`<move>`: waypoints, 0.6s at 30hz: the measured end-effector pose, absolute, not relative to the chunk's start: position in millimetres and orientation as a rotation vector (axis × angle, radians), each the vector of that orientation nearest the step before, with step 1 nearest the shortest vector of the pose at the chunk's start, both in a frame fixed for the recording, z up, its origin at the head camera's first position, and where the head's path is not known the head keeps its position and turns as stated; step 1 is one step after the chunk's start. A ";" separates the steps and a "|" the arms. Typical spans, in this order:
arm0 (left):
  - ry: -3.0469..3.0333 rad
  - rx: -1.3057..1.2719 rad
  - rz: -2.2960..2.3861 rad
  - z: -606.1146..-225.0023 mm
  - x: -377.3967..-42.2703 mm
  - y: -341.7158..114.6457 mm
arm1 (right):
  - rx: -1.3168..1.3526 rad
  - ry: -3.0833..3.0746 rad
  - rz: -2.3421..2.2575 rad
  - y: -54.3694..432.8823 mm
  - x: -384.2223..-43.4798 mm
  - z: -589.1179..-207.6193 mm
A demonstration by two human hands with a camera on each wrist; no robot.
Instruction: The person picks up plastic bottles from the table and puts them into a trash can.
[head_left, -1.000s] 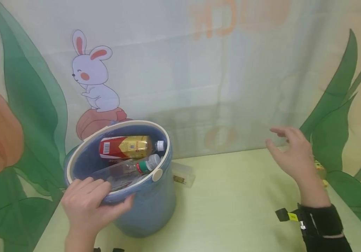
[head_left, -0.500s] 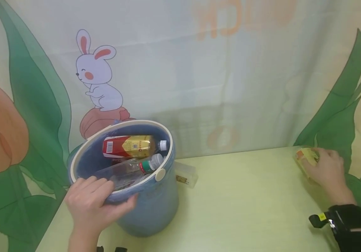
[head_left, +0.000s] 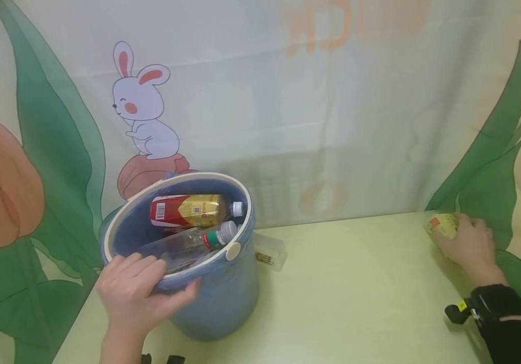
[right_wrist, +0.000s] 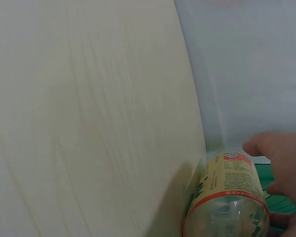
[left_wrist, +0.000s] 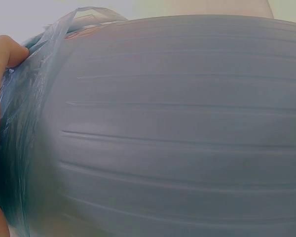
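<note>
My left hand (head_left: 133, 290) grips the near rim of a blue trash bin (head_left: 224, 308), fingers over the top and thumb along the outside. A thin blue bag (left_wrist: 22, 113) is folded over that rim in the left wrist view. Inside lie a bottle with a red and gold label (head_left: 185, 211) and a clear bottle with a green label (head_left: 197, 240). At the table's far right my right hand (head_left: 470, 247) holds a clear plastic bottle with a yellow label (right_wrist: 227, 187). Its fingers are bent along the bottle's side; part of the bottle is hidden behind them.
A small clear plastic box (head_left: 270, 251) lies just right of the bin, partly behind it. The pale table (head_left: 347, 283) meets a printed cloth backdrop (head_left: 370, 126) at the back, which also runs down both sides.
My right hand has swung right and down onto the yellow-labelled bottle and taken hold of it. My left hand stays on the bin rim; the head view has shifted slightly.
</note>
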State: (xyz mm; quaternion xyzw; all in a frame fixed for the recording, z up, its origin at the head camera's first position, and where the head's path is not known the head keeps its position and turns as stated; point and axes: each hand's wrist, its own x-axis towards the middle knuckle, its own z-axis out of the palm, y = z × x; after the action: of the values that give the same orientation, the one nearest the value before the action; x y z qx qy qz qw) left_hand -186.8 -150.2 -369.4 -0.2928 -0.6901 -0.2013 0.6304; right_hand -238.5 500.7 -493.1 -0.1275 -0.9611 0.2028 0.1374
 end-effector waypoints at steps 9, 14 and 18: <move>-1.576 -0.665 -0.448 -367.9 -186.9 -148.3 | -0.454 -2.835 0.618 503.6 -240.0 -504.2; -1.580 -0.661 -0.446 -368.3 -186.2 -149.1 | -0.457 -2.829 0.643 501.7 -242.6 -509.0; -1.579 -0.661 -0.445 -368.5 -186.6 -149.8 | -0.430 -2.824 0.638 498.8 -243.6 -511.5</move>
State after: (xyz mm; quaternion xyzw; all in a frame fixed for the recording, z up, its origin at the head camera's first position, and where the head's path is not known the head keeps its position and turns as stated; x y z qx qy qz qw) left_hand -186.6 -149.8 -368.5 -0.2892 -0.6904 -0.1946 0.6339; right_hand -243.6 498.8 -511.5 -0.1461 -0.9593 0.2166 0.1071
